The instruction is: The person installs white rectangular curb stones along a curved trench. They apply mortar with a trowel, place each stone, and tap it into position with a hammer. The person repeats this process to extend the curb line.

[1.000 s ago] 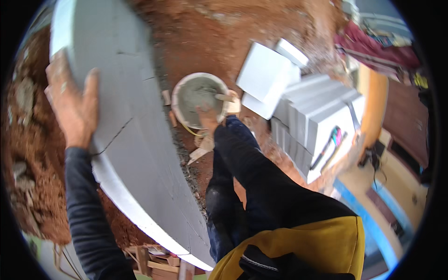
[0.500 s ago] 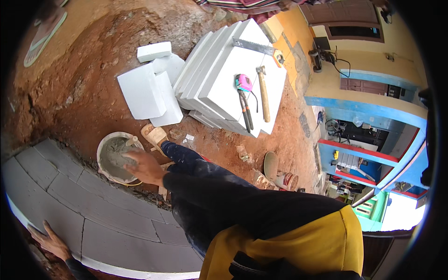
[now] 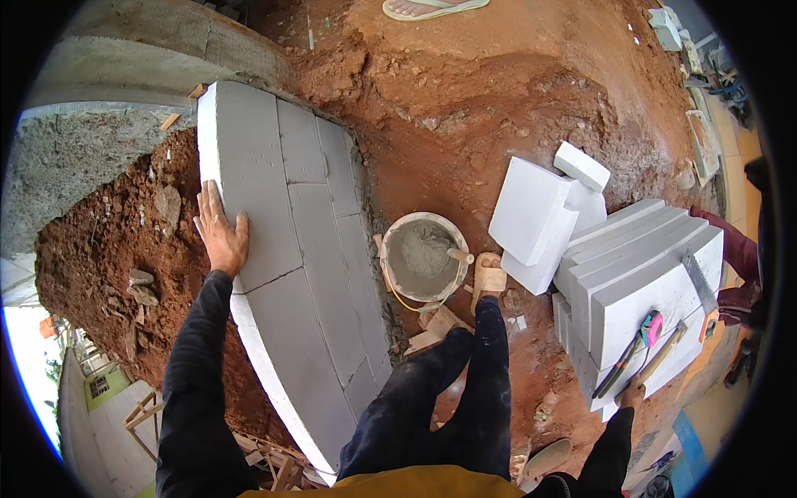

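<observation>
My left hand (image 3: 222, 236) lies with fingers apart on the top edge of a low wall of grey-faced blocks (image 3: 266, 191). Over at the right, my right hand (image 3: 633, 393) is closed around the lower end of a wooden hammer handle (image 3: 662, 355). The hammer rests on a stack of white blocks (image 3: 635, 290). Beside it lie a pink tape measure (image 3: 652, 327) and a pair of pincers (image 3: 618, 366) with dark handles. A handsaw (image 3: 699, 282) with an orange grip lies at the stack's far right.
A bucket of wet grey mortar (image 3: 423, 256), a wooden tool handle (image 3: 459, 256) sticking out, stands between the wall and my sandalled foot (image 3: 488, 278). Loose white blocks (image 3: 531, 212) lie before the stack. Another person's sandalled foot (image 3: 427, 7) is at the top; dark red clothing (image 3: 739, 257) shows at the right.
The view has swung round toward the wall. My right hand has gone from above the mortar bucket to the hammer on the stack. My left hand stays on the wall.
</observation>
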### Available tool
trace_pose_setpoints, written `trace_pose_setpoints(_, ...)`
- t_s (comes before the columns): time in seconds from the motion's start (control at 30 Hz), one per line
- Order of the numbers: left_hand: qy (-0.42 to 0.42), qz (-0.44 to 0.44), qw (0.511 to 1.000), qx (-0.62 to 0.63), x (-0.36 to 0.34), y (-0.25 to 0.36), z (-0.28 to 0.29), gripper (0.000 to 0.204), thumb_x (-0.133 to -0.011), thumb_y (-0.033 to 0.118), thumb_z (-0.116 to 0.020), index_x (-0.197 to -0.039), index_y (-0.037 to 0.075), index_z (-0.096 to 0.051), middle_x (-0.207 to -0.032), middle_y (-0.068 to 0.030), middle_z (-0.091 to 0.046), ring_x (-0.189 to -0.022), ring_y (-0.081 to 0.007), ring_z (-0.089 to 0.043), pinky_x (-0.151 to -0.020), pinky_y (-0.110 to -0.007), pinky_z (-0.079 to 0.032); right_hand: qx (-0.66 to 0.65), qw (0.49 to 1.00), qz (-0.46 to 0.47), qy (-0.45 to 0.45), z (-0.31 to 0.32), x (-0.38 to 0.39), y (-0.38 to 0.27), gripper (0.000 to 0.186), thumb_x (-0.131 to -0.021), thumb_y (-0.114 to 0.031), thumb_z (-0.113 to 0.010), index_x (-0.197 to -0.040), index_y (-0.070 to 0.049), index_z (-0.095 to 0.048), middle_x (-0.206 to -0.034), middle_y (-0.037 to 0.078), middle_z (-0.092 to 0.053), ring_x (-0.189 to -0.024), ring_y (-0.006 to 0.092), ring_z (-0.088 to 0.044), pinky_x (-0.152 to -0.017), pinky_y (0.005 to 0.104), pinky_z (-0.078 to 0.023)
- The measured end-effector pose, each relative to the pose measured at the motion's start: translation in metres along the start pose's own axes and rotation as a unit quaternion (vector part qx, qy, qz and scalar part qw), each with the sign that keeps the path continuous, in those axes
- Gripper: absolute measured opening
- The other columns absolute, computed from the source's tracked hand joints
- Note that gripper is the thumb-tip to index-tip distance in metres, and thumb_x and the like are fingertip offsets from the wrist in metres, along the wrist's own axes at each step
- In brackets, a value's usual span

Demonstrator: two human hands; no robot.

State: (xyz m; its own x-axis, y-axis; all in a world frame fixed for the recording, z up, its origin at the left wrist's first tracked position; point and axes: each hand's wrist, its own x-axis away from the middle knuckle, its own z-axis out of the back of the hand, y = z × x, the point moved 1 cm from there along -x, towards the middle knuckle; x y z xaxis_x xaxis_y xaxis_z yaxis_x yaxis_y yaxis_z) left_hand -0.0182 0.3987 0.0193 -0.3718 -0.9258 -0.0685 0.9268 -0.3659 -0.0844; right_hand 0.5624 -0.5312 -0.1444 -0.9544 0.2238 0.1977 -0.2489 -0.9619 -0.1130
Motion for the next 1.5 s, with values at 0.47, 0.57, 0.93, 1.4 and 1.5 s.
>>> trace_pose_setpoints(0.47, -0.038, 0.042, 0.998, 0.006, 0.003, 0.014, 0.012, 0.094, -0.091, 0.024, -0.060, -0.173, 0.006, -0.017, -0.180, -0.0157, -0.015, -0.167, -0.0356, -0.010, -0.131, -0.067, -0.005, -0.313, 0.910, 0.115, -0.246, 0.090, 0.286, -0.361, 0.046, -0.096, -0.015, -0.077, -0.131, -0.002, -0.049, -0.096, 0.008, -0.064, -0.067, 0.0172, -0.064, -0.051, 0.0313, -0.055)
trace_pose_setpoints(0.57, -0.051, 0.048, 0.998, 0.006, 0.002, 0.017, 0.017, 0.092, -0.091, 0.023, -0.059, -0.172, 0.005, -0.018, -0.179, -0.0165, -0.016, -0.167, -0.0354, -0.012, -0.131, -0.068, -0.005, -0.363, 0.815, 0.169, -0.420, 0.013, 0.384, -0.521, 0.046, -0.100, -0.026, -0.078, -0.133, -0.002, -0.057, -0.096, 0.009, -0.069, -0.058, 0.0160, -0.065, -0.047, 0.0308, -0.052)
trace_pose_setpoints(0.93, -0.070, 0.060, 0.995, 0.031, -0.001, 0.017, 0.018, 0.090, -0.092, 0.022, -0.060, -0.171, 0.005, -0.021, -0.180, -0.0165, -0.015, -0.168, -0.0323, -0.009, -0.131, -0.067, 0.001, -0.336, 0.657, 0.021, -0.674, -0.098, 0.631, -0.801, 0.054, -0.109, -0.061, -0.051, -0.129, -0.011, -0.053, -0.086, 0.013, -0.071, -0.054, 0.0231, -0.062, -0.046, 0.0393, -0.052)
trace_pose_setpoints(1.4, -0.063, 0.055, 0.995, 0.052, -0.003, 0.015, 0.018, 0.089, -0.093, 0.024, -0.061, -0.171, 0.004, -0.023, -0.179, -0.0172, -0.017, -0.167, -0.0332, -0.010, -0.131, -0.066, 0.001, -0.248, 0.665, 0.061, -0.702, -0.089, 0.645, -0.824, 0.052, -0.107, -0.060, -0.056, -0.125, -0.012, -0.059, -0.085, 0.011, -0.068, -0.058, 0.0238, -0.063, -0.049, 0.0405, -0.052)
trace_pose_setpoints(1.5, -0.067, 0.057, 0.995, 0.047, -0.003, 0.014, 0.017, 0.091, -0.092, 0.024, -0.062, -0.171, 0.004, -0.022, -0.180, -0.0167, -0.016, -0.168, -0.0327, -0.009, -0.131, -0.065, 0.000, -0.242, 0.668, 0.080, -0.699, -0.088, 0.643, -0.825, 0.053, -0.107, -0.060, -0.056, -0.125, -0.011, -0.058, -0.083, 0.010, -0.067, -0.058, 0.0236, -0.063, -0.049, 0.0404, -0.052)
